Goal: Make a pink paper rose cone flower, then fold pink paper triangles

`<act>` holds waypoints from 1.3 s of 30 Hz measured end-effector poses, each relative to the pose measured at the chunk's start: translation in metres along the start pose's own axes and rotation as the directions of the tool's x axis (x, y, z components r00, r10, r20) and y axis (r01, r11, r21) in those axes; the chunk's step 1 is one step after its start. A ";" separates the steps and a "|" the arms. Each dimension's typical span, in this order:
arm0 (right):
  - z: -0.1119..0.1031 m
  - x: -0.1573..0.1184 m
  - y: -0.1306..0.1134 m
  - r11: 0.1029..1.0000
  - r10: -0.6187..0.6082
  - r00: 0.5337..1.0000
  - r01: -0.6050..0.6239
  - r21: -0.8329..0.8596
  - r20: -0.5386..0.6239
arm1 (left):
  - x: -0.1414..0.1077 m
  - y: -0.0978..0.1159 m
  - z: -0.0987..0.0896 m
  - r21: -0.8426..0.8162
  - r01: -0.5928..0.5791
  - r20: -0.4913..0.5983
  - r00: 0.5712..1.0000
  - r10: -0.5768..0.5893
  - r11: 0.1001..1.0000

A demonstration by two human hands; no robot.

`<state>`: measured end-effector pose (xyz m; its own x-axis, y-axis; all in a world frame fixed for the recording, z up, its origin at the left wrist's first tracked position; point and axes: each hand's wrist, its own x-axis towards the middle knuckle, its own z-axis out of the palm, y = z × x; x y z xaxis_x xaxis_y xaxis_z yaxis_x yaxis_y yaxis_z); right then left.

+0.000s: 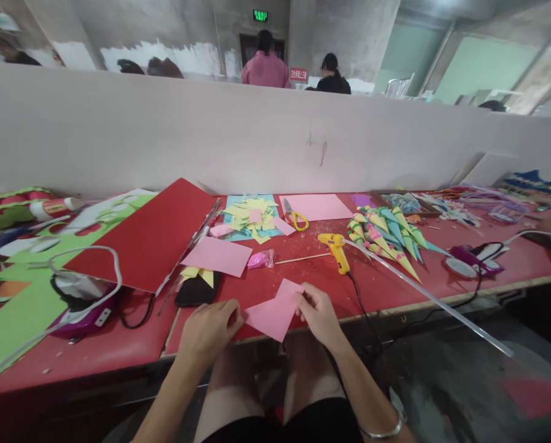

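Note:
A piece of pink paper (277, 311) is held at the table's front edge, over my knees. Its outline suggests a fold or two overlapping pieces; I cannot tell which. The thumb and fingers of my right hand (320, 315) pinch its right side. My left hand (212, 329) is closed with curled fingers at the paper's left corner. Just beyond lie a larger pink sheet (217, 255), partly over a black phone-like object (197, 289), a small bag of pink material (261, 259) and a thin wooden stick (303, 258). A yellow glue gun (336, 249) rests to the right, a clear glue stick (432, 298) extending from it.
Yellow-handled scissors (298, 220) lie by yellow paper scraps (252, 215). Paper cones (388, 234) are piled at right. A red board (150, 240) and purple power strip (84, 314) stand left. A white partition (164, 135) closes the back; people sit beyond.

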<state>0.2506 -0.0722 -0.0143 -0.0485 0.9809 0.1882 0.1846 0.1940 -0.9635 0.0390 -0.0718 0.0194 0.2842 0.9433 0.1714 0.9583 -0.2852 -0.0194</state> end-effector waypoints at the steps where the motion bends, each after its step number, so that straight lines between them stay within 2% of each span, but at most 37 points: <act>1: -0.001 0.001 0.000 1.000 -0.006 1.000 0.006 -0.006 -0.002 | 0.000 -0.002 0.000 -0.003 0.001 -0.011 1.000 -0.001 1.000; 4: -0.004 0.003 -0.001 0.999 -0.030 0.999 0.029 -0.039 -0.029 | 0.001 -0.007 0.003 -0.076 0.049 -0.039 0.998 -0.052 0.996; 6: -0.006 0.004 -0.004 0.996 -0.058 0.998 0.056 -0.070 -0.031 | 0.002 -0.006 0.004 -0.263 0.051 -0.083 0.994 -0.076 0.963; 8: -0.007 0.005 -0.010 0.989 -0.094 0.995 0.099 -0.108 0.043 | 0.004 0.002 0.005 -0.502 -0.015 -0.113 0.992 -0.048 0.865; 10: -0.007 0.006 -0.015 0.976 -0.132 0.980 0.155 -0.150 0.151 | 0.006 0.015 0.006 -0.643 -0.066 -0.063 0.997 0.034 0.763; 12: -0.004 0.007 -0.019 0.963 -0.163 0.968 0.198 -0.181 0.190 | 0.009 0.029 0.008 -0.701 -0.061 0.017 0.995 0.102 0.711; 17: 0.006 0.008 -0.018 0.969 -0.154 0.988 0.151 -0.195 0.000 | 0.013 0.046 0.013 -0.762 0.042 0.099 0.994 0.051 0.646; 22: 0.014 0.005 -0.016 0.957 -0.160 0.984 0.175 -0.233 0.081 | 0.017 0.047 0.004 -0.854 0.039 0.105 0.990 0.099 0.519; 24: 0.015 0.005 -0.018 0.938 -0.175 0.978 0.201 -0.282 0.114 | 0.020 0.047 0.001 -0.853 0.040 0.090 0.993 0.072 0.520; 26: 0.016 0.005 -0.020 0.922 -0.185 0.975 0.215 -0.323 0.121 | 0.022 0.048 0.001 -0.827 0.027 0.076 0.995 0.064 0.562; 29: 0.016 0.005 -0.021 0.915 -0.184 0.976 0.212 -0.344 0.113 | 0.023 0.047 0.003 -0.797 -0.018 0.045 0.995 0.089 0.604; 31: 0.014 0.006 -0.020 0.914 -0.178 0.978 0.204 -0.350 0.106 | 0.022 0.045 0.005 -0.788 -0.035 0.006 0.998 0.065 0.615; 35: 0.003 0.004 -0.014 0.925 -0.156 0.983 0.178 -0.336 0.093 | 0.020 0.035 0.004 -0.788 -0.025 -0.041 0.999 -0.012 0.616; 39: -0.015 0.002 -0.003 0.948 -0.122 0.991 0.134 -0.288 0.059 | 0.018 0.018 -0.006 -0.801 0.004 -0.057 0.995 -0.082 0.599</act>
<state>0.2651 -0.0707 -0.0085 -0.1281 0.9476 0.2927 0.4517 0.3185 -0.8334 0.0611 -0.0610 0.0277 0.2021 0.9525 0.2280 0.5504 -0.3030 0.7780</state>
